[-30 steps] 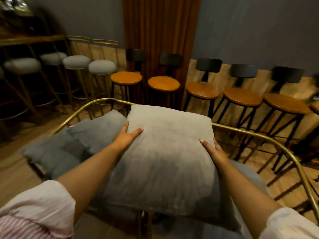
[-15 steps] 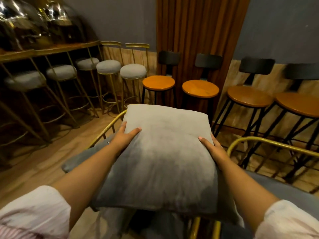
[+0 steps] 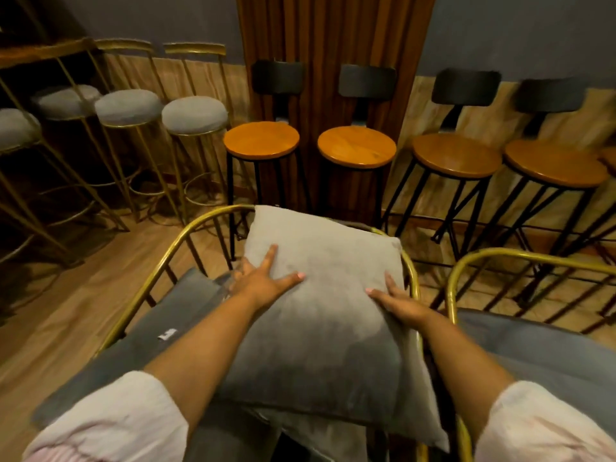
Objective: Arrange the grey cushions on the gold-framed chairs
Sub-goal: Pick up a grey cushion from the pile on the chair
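Cushion (image 3: 328,315) inside gold-framed chair (image 3: 160,265); left hand (image 3: 261,281), right hand (image 3: 398,303) flat, grips open.

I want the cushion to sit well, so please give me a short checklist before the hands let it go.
1. Left hand flat on grey cushion: ok.
2. Right hand at its right edge: ok.
3. Cushion top against gold chair frame: ok.
4. Cushion fully seated on darker cushion beneath: cannot tell.
5. Neighbouring gold chair not touching the cushion: ok.
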Available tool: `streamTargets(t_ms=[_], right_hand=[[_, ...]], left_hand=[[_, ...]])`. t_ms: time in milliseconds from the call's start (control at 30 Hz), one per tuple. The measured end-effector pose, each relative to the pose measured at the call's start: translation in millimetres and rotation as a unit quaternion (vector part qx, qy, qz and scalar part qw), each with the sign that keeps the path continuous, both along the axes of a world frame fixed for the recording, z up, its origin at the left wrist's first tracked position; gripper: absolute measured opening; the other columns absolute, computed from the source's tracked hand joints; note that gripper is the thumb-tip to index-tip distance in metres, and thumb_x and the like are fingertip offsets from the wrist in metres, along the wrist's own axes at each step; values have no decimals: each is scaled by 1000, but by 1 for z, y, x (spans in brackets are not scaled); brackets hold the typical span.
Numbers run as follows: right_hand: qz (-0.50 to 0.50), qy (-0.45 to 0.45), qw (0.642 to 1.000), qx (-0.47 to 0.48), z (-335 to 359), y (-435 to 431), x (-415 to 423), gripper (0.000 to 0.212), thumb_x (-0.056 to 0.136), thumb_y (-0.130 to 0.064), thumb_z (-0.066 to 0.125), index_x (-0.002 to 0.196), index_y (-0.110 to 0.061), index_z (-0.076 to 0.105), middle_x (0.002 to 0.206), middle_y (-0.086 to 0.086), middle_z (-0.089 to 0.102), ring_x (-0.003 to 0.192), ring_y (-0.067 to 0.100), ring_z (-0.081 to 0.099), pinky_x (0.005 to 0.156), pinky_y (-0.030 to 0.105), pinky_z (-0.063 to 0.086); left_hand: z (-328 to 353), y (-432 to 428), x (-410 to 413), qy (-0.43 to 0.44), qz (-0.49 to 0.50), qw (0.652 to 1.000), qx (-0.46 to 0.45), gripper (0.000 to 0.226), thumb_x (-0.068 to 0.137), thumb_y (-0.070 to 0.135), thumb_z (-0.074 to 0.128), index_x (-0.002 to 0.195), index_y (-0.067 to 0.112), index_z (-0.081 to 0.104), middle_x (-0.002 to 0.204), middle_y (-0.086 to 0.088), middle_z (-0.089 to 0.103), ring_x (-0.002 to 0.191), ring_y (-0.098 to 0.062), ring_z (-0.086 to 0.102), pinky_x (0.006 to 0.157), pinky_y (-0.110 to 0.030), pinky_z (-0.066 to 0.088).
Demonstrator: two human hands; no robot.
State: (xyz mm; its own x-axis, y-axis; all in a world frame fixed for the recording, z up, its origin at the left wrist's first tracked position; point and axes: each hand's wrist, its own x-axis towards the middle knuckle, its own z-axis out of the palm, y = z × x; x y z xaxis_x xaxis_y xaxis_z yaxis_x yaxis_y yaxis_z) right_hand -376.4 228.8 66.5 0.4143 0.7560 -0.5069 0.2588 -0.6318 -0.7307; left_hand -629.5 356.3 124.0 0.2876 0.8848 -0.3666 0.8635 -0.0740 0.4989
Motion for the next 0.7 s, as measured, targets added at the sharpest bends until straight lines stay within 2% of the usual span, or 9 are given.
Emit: streamTargets(t_ms=[100,333,433,533,600,700], right_hand=[[25,-60,997,-47,-18,14,-15,95,78,-76,41,150,-38,-9,163,7,-6,149,29,-3,120,47,4],[16,-63,997,-49,-25,19,-18,98,71,-84,36,147,-44,-11,163,7,-7,149,34,-3,119,53,6],[19,-83,996,-23,-15,9,-21,84,84,-71,37,151,-36,-1,162,10,2,149,34,4,119,48,8],[46,-85,994,40,2,-9,-21,69,95,-48,42,152,-17,17,161,9,16,148,28,17,119,37,13],[52,-62,994,73,15,-31,-18,63,97,-39,45,150,-13,25,159,7,23,146,26,22,117,33,17],[26,-66,991,112,36,-72,-8,58,97,-37,47,148,-14,31,154,7,33,142,25,32,110,28,26]], left_hand=[[-13,7,2,53,-17,997,45,95,70,82,42,146,54,-8,161,-20,-3,146,-45,11,115,-59,19],[-25,19,-4,79,-38,995,57,94,70,84,38,145,53,-10,161,-20,-2,145,-45,13,114,-62,18],[-15,10,-5,70,-45,993,79,93,75,79,39,150,46,-4,162,-18,-2,146,-43,13,117,-59,14],[1,-2,1,131,-56,984,105,91,80,76,35,153,35,1,162,-18,3,148,-39,14,117,-56,9],[13,-14,10,169,-59,977,113,86,85,70,34,154,27,7,161,-18,12,146,-39,19,119,-56,11],[28,-44,25,187,-48,975,107,68,93,54,39,149,17,27,153,-18,32,139,-40,32,118,-55,14]])
